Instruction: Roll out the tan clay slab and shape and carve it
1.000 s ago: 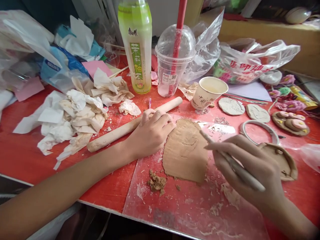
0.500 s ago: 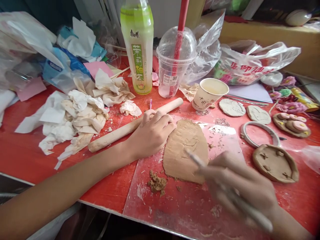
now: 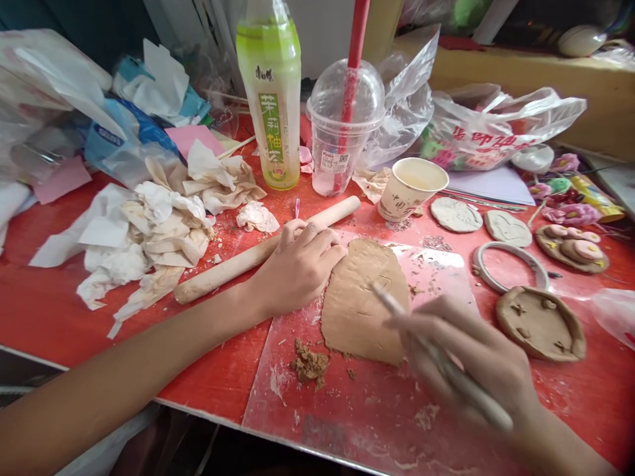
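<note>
The left forearm [image 3: 133, 370] is stretched diagonally forward, with the left hand [image 3: 307, 268] held back upward, fingers bent. The right hand [image 3: 466, 357], blurred, seems curled in a pen-like grip.

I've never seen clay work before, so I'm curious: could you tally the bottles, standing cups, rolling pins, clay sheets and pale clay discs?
Bottle: 1
Standing cups: 2
Rolling pin: 1
Clay sheet: 1
Pale clay discs: 2
Total: 7

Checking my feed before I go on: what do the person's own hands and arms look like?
Left hand and right hand are ungloved; left forearm and right forearm show no sleeve, watch or bracelet. No ring shows on the left; the right is blurred.
</note>
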`<action>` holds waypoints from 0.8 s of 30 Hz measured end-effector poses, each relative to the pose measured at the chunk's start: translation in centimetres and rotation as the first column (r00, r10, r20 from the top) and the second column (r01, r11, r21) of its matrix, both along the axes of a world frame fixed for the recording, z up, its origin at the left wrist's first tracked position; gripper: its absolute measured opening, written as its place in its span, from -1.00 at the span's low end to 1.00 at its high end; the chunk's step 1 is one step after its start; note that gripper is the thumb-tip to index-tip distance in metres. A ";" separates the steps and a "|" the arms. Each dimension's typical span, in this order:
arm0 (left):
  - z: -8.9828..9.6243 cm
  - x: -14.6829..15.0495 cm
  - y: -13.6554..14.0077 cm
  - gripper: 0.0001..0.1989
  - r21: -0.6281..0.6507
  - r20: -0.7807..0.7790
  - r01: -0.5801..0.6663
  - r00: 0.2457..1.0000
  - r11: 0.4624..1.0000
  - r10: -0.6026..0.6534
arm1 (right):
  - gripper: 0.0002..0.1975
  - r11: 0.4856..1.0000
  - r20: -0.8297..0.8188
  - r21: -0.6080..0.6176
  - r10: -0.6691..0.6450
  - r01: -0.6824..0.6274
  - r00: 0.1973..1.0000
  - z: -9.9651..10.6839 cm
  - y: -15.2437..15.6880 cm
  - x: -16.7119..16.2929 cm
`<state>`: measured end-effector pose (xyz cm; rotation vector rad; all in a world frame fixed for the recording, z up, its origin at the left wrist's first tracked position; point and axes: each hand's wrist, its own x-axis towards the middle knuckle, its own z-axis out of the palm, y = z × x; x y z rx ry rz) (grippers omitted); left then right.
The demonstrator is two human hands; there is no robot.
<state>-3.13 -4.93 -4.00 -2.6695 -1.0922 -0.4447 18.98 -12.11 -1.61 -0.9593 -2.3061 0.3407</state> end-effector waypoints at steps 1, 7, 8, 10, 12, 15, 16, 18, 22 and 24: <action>0.0 0.0 0.0 -0.76 0.001 -0.002 -0.002 1.000 1.000 0.002 | -0.81 0.997 0.008 -0.020 -0.080 0.081 0.997 -0.1 0.3 0.2; 0.0 0.0 -0.1 -0.77 -0.006 0.000 -0.009 1.000 1.000 0.009 | -0.78 0.913 -0.047 -0.221 0.340 -0.342 0.939 -0.1 0.1 0.2; 0.1 0.0 -0.1 -0.76 0.003 0.020 -0.011 1.000 1.000 0.011 | -0.78 0.878 -0.124 -0.300 0.351 -0.373 0.928 -0.1 0.0 0.3; 0.2 -0.1 -0.2 -0.75 0.030 0.073 -0.020 0.997 0.999 0.018 | -0.79 0.852 -0.280 -0.447 0.157 -0.273 0.947 -0.1 0.3 0.6; 0.4 -0.1 -0.3 -0.74 0.054 0.117 -0.031 0.993 0.998 0.024 | -0.83 0.808 -0.393 -0.585 -0.207 -0.070 0.896 -0.5 1.0 1.0; 0.5 0.0 -0.4 -0.75 0.082 0.148 -0.040 0.989 0.996 0.028 | -0.84 0.683 -0.537 -0.729 -0.541 -0.033 0.647 -1.0 2.2 1.2; 0.5 0.0 -0.4 -0.74 0.087 0.149 -0.042 0.988 0.995 0.029 | -0.84 0.661 -0.563 -0.748 -0.577 -0.068 0.591 -1.0 2.5 1.2; 0.5 0.1 -0.4 -0.73 0.090 0.141 -0.039 0.990 0.995 0.026 | -0.83 0.641 -0.594 -0.757 -0.596 -0.126 0.540 -1.0 2.8 1.1; 0.3 0.1 -0.4 -0.73 0.072 0.097 0.007 0.995 0.997 -0.014 | -0.84 0.610 -0.577 -0.781 -0.619 -0.137 0.533 -0.6 2.8 0.9; 0.2 0.1 -0.6 -0.73 0.076 0.084 0.051 0.995 0.996 -0.058 | -0.83 0.626 -0.581 -0.771 -0.611 -0.121 0.538 -0.5 2.9 1.0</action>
